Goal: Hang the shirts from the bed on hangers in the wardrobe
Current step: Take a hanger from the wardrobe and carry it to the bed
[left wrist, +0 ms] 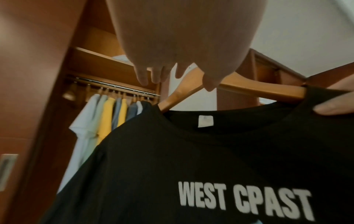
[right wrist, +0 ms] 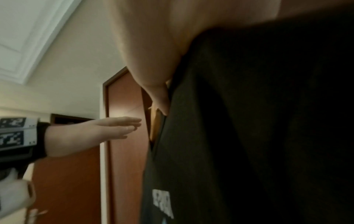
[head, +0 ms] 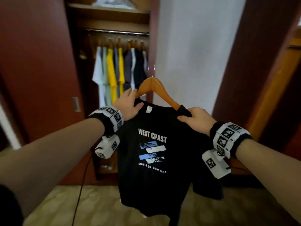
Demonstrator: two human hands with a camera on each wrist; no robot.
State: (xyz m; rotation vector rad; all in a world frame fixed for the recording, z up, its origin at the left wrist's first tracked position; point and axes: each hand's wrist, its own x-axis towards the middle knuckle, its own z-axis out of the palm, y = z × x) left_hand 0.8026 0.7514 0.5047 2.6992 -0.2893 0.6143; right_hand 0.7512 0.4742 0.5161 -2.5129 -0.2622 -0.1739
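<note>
From my head camera, I hold a black T-shirt (head: 154, 144) up in front of me on a wooden hanger (head: 157, 88). My right hand (head: 196, 119) pinches the right shoulder of the shirt, with the hanger's arm going in under the cloth there. My left hand (head: 128, 105) lies flat on the left shoulder of the shirt, fingers straight, thumb on the collar. The hanger runs side to side from one hand to the other, and its top sticks up between them. Its hook is too blurry to see well. The wardrobe rail (head: 117, 32) is past my hands, higher up and a bit to the left. Hung shirts (head: 117, 69) already fill most of it. My left hand is the nearer one to the rail, so I think the hook has to go up and left to get there.

From my left wrist camera, my left hand (left wrist: 172, 63) is above the hanger (left wrist: 258, 89), fingers apart and pointing down, not wrapped round anything. The thumb tip is close to the wood. The black T-shirt (left wrist: 191, 151) hangs right under my hand. The rail (left wrist: 114, 86) is further on, to the left.

From my right wrist camera, my right hand (right wrist: 162, 53) presses against the dark T-shirt (right wrist: 249, 136), with the thumb on the cloth's edge. A thin bit of the hanger (right wrist: 156, 124) shows beside it. My left hand (right wrist: 107, 130) is off to the left, flat and open.
</note>
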